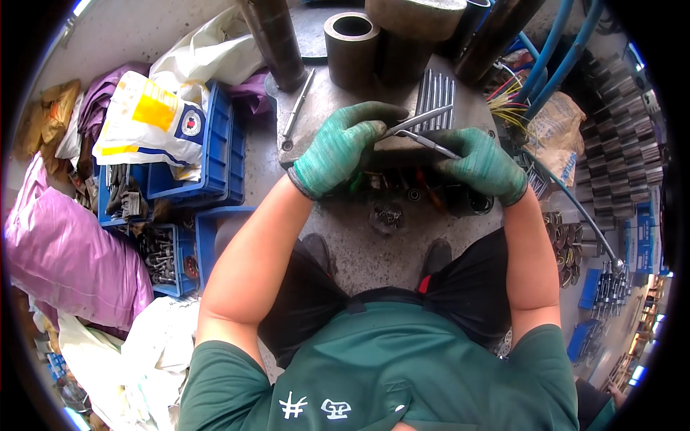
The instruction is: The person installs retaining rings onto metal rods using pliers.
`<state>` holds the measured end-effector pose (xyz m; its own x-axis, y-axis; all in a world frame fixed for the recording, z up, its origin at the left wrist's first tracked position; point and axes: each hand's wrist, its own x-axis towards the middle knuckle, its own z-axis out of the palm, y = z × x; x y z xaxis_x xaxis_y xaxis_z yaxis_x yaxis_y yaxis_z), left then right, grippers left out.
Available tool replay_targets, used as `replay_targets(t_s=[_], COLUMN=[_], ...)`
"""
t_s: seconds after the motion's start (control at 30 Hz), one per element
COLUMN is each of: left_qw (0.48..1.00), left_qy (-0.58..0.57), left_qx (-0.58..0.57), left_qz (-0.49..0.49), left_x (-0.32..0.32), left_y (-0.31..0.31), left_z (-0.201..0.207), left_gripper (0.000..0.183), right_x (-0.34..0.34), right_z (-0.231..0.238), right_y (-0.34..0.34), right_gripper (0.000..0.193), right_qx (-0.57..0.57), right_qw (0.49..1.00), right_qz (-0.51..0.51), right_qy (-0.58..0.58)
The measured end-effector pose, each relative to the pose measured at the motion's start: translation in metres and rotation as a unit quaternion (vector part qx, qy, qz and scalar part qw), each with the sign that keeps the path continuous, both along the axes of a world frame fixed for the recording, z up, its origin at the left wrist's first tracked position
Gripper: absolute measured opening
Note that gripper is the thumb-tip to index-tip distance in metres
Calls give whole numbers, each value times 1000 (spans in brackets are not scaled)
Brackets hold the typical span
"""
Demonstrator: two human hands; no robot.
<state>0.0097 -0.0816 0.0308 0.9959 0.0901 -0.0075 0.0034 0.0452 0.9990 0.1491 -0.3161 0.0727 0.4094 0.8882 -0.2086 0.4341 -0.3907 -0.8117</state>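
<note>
Both my hands wear green work gloves and meet above the front edge of a metal press table [316,118]. My left hand [345,144] is closed, thumb and fingers pinching a slim steel rod [428,116] that points right. In my right hand [480,162], also closed, a second metal rod [430,143] slants toward the left. The two rods cross or nearly touch close to my left fingertips; their gripped ends are hidden. Several similar steel pins [437,90] lie side by side on the table behind my hands. A lone pin [299,104] rests at the table's left.
Thick steel columns [273,43] and a hollow cylinder [351,54] rise behind the table. Blue crates [223,154] with sacks and metal parts stand left. Blue hoses [568,68], wires and stacked metal parts [611,136] occupy the right. Part of another person [609,402] appears lower right.
</note>
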Motion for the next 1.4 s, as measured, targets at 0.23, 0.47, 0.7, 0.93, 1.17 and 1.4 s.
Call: replay_targets(t_s=[0.23,0.47,0.7,0.93,1.17,1.4], left_qw=[997,983,945,939,905,915], left_qy=[61,-10,55,54,62,7], left_qx=[-44,-184,-323,-339,-421,-403], left_qz=[2,2,10,-3,-28,15], left_x=[2,7,-1,1,4,5], left_y=[-4,-6,-11,-7,-5,5], left_z=[0,-16,-7,-15,-18,-11], left_gripper=[47,49,54,54,55,60], right_x=[-5,-5,-8,-5,-19,-24], right_z=[-4,-7,-12,-7,-19,-28], right_y=[4,7,8,9,14,11], right_gripper=[52,51,54,55,56,54], right_qx=[-6,7,23,2,81,99], right_qw=[1000,1000,999,1000,996,972], right_qz=[4,10,-1,19,19,-20], right_qy=[25,24,36,17,-40,210])
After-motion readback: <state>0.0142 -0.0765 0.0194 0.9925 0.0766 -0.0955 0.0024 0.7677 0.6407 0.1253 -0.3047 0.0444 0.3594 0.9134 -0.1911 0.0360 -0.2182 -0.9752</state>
